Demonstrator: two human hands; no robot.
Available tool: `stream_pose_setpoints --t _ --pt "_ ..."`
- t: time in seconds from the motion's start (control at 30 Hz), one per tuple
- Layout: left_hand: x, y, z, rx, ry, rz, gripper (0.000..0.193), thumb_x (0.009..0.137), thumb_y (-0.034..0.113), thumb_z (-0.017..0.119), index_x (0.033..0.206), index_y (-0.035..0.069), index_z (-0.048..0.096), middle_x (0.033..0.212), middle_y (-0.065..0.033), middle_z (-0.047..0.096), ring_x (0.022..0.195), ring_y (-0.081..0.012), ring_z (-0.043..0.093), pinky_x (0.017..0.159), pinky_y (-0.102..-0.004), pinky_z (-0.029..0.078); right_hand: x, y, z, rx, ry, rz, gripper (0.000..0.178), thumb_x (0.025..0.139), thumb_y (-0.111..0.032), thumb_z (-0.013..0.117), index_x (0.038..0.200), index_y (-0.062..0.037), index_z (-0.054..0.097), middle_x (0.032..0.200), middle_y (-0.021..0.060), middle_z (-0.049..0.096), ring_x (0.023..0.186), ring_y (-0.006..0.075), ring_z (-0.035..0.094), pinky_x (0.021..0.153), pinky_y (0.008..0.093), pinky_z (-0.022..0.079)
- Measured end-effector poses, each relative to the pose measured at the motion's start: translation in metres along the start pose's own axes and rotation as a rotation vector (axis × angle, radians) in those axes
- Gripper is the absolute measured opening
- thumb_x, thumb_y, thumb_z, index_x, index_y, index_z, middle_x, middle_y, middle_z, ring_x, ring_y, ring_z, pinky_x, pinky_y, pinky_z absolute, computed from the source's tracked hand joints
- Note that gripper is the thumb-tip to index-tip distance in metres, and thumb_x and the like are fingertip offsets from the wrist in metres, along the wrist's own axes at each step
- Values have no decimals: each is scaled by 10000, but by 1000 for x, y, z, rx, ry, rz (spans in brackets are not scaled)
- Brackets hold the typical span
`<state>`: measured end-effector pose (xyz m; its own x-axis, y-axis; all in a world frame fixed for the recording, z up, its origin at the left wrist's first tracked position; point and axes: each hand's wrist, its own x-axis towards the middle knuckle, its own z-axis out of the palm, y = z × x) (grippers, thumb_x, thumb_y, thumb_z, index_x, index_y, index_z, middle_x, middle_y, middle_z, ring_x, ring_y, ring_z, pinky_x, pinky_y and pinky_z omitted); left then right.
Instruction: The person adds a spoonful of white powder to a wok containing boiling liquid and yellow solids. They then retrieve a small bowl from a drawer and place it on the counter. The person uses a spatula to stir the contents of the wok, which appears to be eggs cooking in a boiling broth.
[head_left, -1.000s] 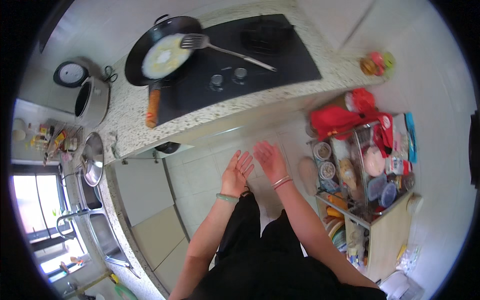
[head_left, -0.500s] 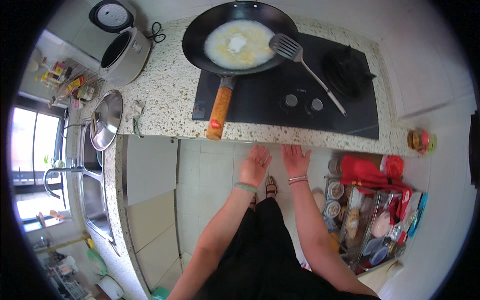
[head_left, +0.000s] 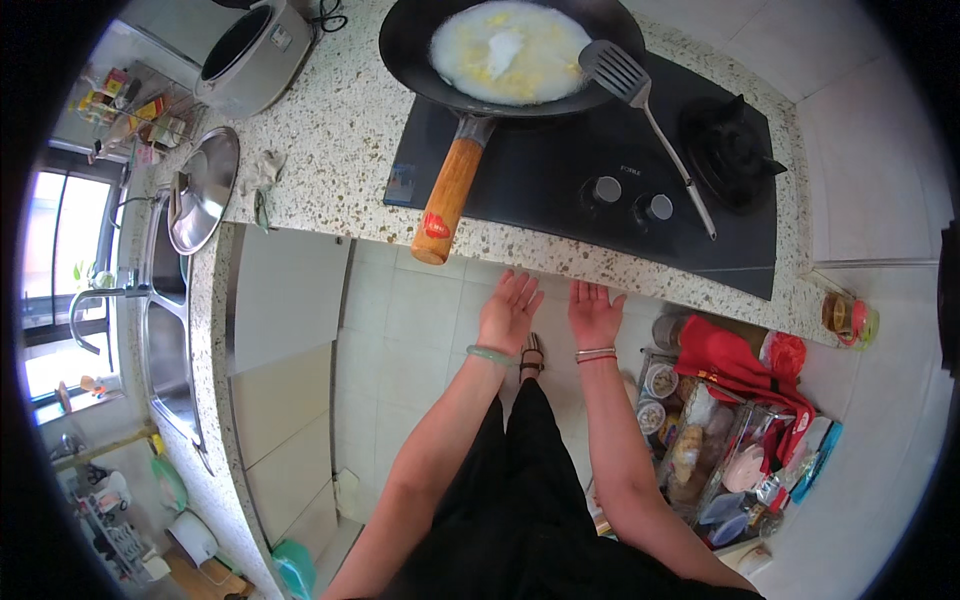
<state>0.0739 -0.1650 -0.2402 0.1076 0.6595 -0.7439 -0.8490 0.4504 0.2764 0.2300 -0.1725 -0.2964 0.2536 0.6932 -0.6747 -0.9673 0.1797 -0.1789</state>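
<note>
Both hands are held out palm up, just below the counter's front edge. My left hand [head_left: 508, 313] has its fingers stretched and holds nothing; a green bangle circles that wrist. To its right, my right hand [head_left: 596, 316] is also empty, fingers extended, with thin bracelets on the wrist. Above them a black wok [head_left: 408, 60] rests on the dark glass hob [head_left: 560, 180], its wooden handle [head_left: 447, 205] reaching past the counter edge. Milky liquid with pale yellow pieces and a white clump [head_left: 507, 50] lies in it. A slotted metal spatula [head_left: 650, 110] leans with its head over the wok's right rim.
A rice cooker [head_left: 262, 75] and a steel lid [head_left: 205, 190] stand on the speckled counter [head_left: 320, 170] to the left, near the sink [head_left: 170, 350]. A second burner [head_left: 732, 155] is at the right. Below, a rack [head_left: 700, 440] holds jars, bags and red cloth.
My view has shifted and tilted a little, so the wok and counter sit higher in the picture. Both hands keep the same palm-up pose.
</note>
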Motion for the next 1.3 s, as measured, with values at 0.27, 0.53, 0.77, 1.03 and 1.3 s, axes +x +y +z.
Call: stream_pose_setpoints --t 0.27,0.53,0.77,1.03,1.3 --pt "-16 3 -22 49 51 4 630 1020 153 469 1540 72 122 1450 -187 379 1305 -332 453 1104 -491 396 -42 -7 -21 -91 84 -1 712 1000 -576 387 1352 39 449 1392 158 479 1339 315 419 1173 461 301" --pt "-39 5 -69 51 6 -89 213 988 126 493 1200 99 492 1122 -59 550 1090 -239 542 992 -428 467 -112 -30 -44 -709 93 122 591 1015 -464 475 1321 42 466 1361 211 514 1274 307 507 1112 440 389" --pt "-77 3 -83 69 16 -128 192 974 55 480 1147 133 455 945 -3 525 896 -176 565 898 -405 487 -123 -15 -3 -1585 -31 -19 452 965 -406 600 893 32 682 760 112 696 603 196 678 575 302 557" --pt "-100 1 -108 32 -2 -427 322 979 186 530 1231 -6 470 1246 -194 530 1188 -379 528 1040 -523 436 31 32 -52 -2277 -88 -334 727 846 -618 614 1119 54 655 1092 262 678 1035 385 649 908 439 507" --pt "-115 -7 -84 20 84 -401 371 1013 214 483 1299 -21 461 1380 -218 469 1273 -367 483 1113 -501 379 79 59 -87 -2558 57 76 1010 784 -809 463 1241 83 593 1296 301 567 1197 391 574 1046 407 438"
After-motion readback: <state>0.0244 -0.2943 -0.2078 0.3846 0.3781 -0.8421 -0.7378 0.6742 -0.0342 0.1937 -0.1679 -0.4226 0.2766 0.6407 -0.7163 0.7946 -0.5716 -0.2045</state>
